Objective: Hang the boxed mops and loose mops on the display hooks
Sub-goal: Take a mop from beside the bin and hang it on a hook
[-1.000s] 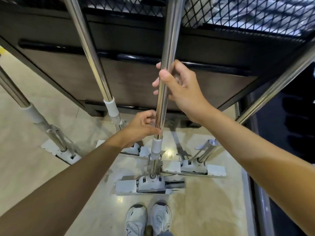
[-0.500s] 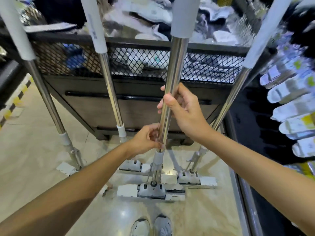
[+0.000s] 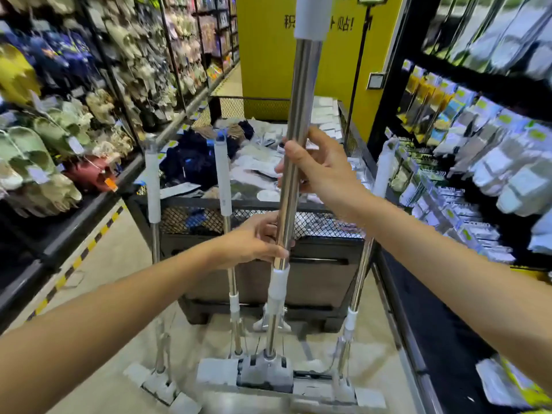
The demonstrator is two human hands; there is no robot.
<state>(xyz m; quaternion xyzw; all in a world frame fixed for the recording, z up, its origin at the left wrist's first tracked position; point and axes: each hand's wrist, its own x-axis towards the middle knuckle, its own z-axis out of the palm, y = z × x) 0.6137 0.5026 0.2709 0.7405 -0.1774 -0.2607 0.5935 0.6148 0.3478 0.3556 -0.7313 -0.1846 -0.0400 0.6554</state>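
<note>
Hands are sharing one load: the right hand (image 3: 325,168) is gripping the loose flat mop (image 3: 287,204) about midway up its shiny steel pole (image 3: 301,94), fingers (image 3: 280,171) curling fully round the tube. The left hand (image 3: 254,243) is clasping the same pole lower down, just above the white plastic collar (image 3: 279,282). The mop is standing nearly upright, its grey and white flat head (image 3: 265,373) apparently resting on the beige shop floor (image 3: 119,264) before the black mesh cart (image 3: 322,225), where three more steel-handled mops (image 3: 223,174) are leaning. The pole is looking stiff, light and slick, top-heavy once lifted. The grey foam sleeve (image 3: 312,16) up top is probably offering the surer hold.
</note>
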